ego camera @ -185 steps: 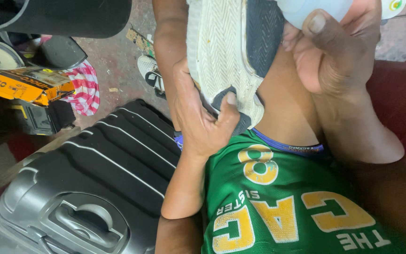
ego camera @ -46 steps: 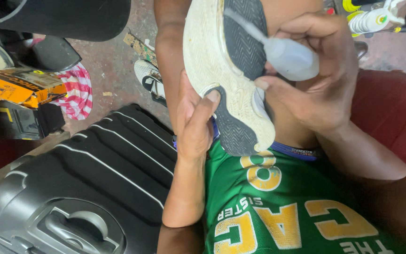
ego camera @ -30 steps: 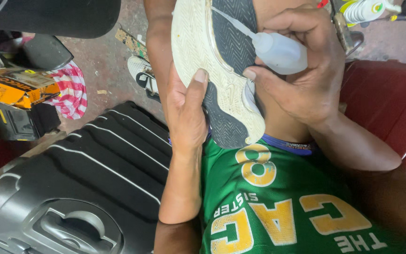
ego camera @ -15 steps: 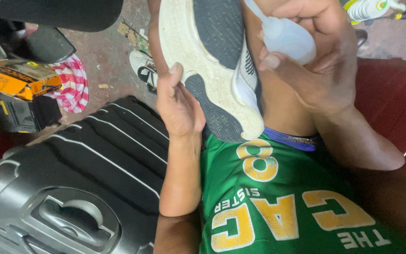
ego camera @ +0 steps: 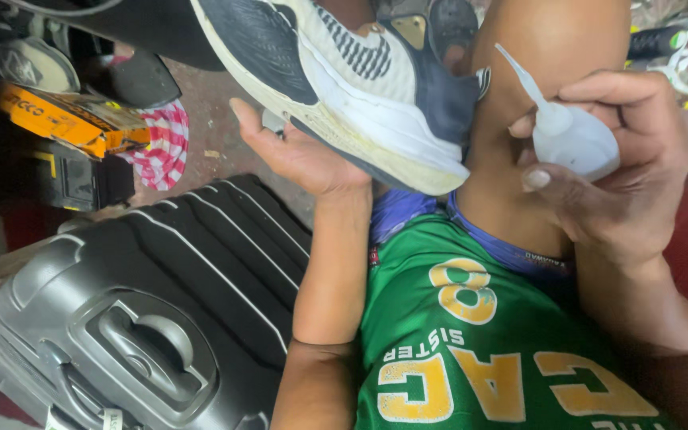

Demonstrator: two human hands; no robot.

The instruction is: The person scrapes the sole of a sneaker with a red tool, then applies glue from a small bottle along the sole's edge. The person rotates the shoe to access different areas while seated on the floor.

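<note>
— Item one: the sneaker (ego camera: 360, 87)?

— White and dark blue running shoe, now turned side-on, sole edge resting on the left hand (ego camera: 300, 155). Half a second ago the sole faced up; it has rolled over, so the upper and midsole seam show instead.

— Left hand, condition?

— Palm up beneath the shoe, fingers (ego camera: 244, 119) spread and loosely cupped, supporting rather than clamping.

— Item two?

— Small white squeeze bottle (ego camera: 571, 143) with a long thin nozzle, held in the right hand (ego camera: 623, 183). Thumb and fingers pressed around its body. A moment back the nozzle touched the sole; now it has lifted clear and points up beside the knee, just off the heel.

— Meaning?

— I judge the bead on the sole is done and the shoe is being turned for inspection or the next seam.

— Surroundings?

— Dark grey hard-shell suitcase (ego camera: 145, 318) at left, a yellow box (ego camera: 65, 119), a red-and-white checked cloth (ego camera: 161, 147) on the floor.
</note>
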